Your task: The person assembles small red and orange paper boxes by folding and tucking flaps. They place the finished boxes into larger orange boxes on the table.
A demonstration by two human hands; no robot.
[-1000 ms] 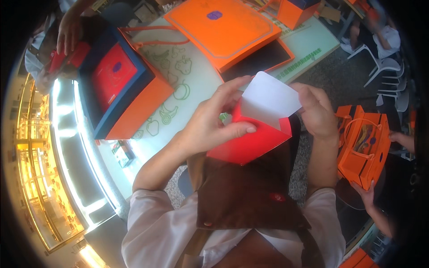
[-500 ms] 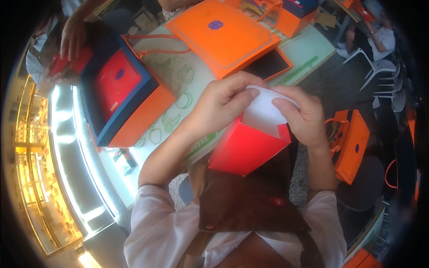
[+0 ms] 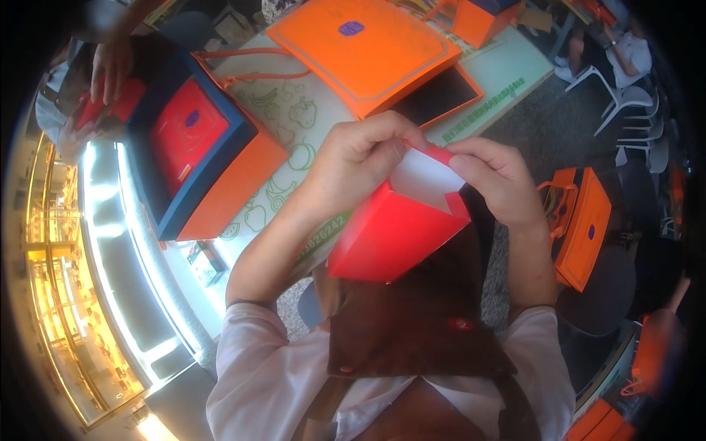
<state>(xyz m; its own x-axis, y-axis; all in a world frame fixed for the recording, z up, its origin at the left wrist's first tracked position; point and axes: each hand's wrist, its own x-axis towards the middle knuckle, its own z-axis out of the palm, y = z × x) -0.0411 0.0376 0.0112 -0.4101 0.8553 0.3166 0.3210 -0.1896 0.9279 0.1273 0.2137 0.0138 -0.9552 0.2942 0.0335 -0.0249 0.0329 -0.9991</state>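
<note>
Before my chest I hold a red paper box (image 3: 397,231), tilted, its white inside showing at the open upper end. My left hand (image 3: 364,158) is closed on the far left of that end, thumb and fingers pinching the rim. My right hand (image 3: 500,176) pinches the far right corner of the same rim. To the left stands a dark blue and orange gift box (image 3: 235,187) with a red box (image 3: 190,128) inside it. Beyond my hands an orange lid (image 3: 360,48) lies askew over an orange tray with a dark inside (image 3: 441,99).
The printed table (image 3: 294,154) runs under the boxes. At the left is a lit display case (image 3: 62,287). An orange box with handles (image 3: 581,231) rests on a dark seat to the right. A co-worker's hand (image 3: 110,70) touches red items at far left. White chairs (image 3: 614,99) stand beyond.
The far flap has folded up and inward, so its red outer edge now shows between my hands. The box has shifted slightly left. At the lower right, an orange bag has come into view.
</note>
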